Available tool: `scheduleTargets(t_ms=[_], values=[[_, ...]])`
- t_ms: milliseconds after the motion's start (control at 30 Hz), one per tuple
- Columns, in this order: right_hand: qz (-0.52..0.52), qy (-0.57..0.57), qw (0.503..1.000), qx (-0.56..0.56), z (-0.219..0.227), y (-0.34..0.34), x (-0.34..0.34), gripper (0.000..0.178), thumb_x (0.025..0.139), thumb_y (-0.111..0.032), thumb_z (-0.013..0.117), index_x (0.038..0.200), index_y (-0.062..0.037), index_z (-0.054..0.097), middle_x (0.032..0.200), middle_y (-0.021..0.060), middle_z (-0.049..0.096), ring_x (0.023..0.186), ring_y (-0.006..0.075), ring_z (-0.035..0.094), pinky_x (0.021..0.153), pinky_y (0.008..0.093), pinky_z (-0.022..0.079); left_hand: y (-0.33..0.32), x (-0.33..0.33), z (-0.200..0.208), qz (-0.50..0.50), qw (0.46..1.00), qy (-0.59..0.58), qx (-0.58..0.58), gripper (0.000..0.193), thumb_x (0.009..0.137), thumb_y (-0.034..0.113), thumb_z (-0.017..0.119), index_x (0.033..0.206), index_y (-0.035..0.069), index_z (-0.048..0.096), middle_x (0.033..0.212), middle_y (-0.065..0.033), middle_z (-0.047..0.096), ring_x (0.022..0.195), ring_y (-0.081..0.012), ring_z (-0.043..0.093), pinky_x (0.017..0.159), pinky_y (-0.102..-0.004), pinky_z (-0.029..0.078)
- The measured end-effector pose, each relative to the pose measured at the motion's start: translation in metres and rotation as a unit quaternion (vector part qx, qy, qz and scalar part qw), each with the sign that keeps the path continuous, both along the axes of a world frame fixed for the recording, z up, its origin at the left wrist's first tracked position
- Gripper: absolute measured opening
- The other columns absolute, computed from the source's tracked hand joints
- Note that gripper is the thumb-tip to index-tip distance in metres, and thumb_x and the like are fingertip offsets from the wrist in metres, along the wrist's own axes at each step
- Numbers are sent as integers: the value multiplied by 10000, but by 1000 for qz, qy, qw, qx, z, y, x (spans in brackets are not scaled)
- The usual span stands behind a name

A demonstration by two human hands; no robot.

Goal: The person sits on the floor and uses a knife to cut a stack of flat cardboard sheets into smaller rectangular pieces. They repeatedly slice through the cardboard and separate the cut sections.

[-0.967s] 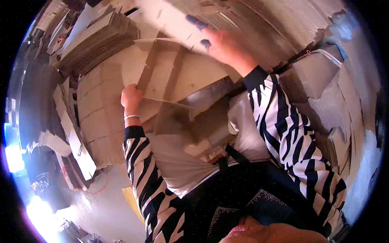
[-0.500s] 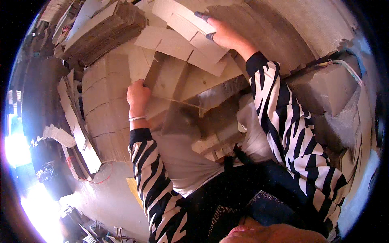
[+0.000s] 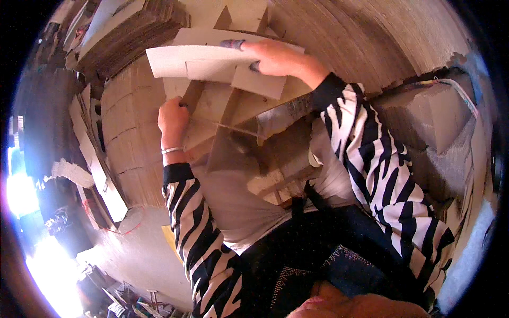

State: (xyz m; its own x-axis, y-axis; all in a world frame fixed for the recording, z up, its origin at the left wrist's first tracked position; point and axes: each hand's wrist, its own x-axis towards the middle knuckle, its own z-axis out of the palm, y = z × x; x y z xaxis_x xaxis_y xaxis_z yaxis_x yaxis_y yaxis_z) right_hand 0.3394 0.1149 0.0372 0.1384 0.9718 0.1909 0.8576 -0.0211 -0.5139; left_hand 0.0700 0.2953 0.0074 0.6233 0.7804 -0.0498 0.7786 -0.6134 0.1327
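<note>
My right hand point(image 3: 277, 59), with dark covers on thumb and fingertip, pinches a slotted cardboard strip point(image 3: 204, 61). The strip runs crosswise above a cardboard divider grid point(image 3: 229, 103) made of crossing strips. Part of the grid's far side is hidden behind it. My left hand point(image 3: 174, 119) is closed at the grid's left edge, its thumb also covered, gripping a cardboard strip there. The fingertips beneath are hidden. Whether the held strip touches the grid's strips, I cannot tell.
A thick stack of cardboard point(image 3: 135, 34) lies at the far left, and a large stack point(image 3: 366, 40) at the far right. More stacked cardboard point(image 3: 127, 132) stands beside my left arm, with loose strips point(image 3: 101, 159) leaning there. A cable point(image 3: 450, 84) hangs at the right.
My right hand has come slightly left and nearer, bringing the slotted strip across the grid. The strip has turned more level. My left hand has shifted slightly left, still closed.
</note>
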Motion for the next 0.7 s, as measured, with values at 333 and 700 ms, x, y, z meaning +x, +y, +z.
scheduleTargets(t_ms=[333, 700], values=[[-4, -117, 993, 1, -1, -6, -43, 500, 768, -47, 601, 1249, -155, 518, 723, 175, 621, 713, 390, 631, 597, 514, 479, 7, -12, -2, 14, 1000, 4, 11, 198, 770, 146, 577, 910, 71, 694, 950, -194, 682, 944, -397, 640, 786, -486, 521], [-35, -131, 991, -1, 2, -29, -15, 528, 751, -19, 600, 1251, -179, 548, 769, 165, 637, 728, 393, 623, 622, 508, 478, 3, 11, -9, -4, 1000, -9, -4, 258, 783, 161, 548, 974, 56, 686, 1019, -202, 672, 984, -393, 630, 824, -484, 510]])
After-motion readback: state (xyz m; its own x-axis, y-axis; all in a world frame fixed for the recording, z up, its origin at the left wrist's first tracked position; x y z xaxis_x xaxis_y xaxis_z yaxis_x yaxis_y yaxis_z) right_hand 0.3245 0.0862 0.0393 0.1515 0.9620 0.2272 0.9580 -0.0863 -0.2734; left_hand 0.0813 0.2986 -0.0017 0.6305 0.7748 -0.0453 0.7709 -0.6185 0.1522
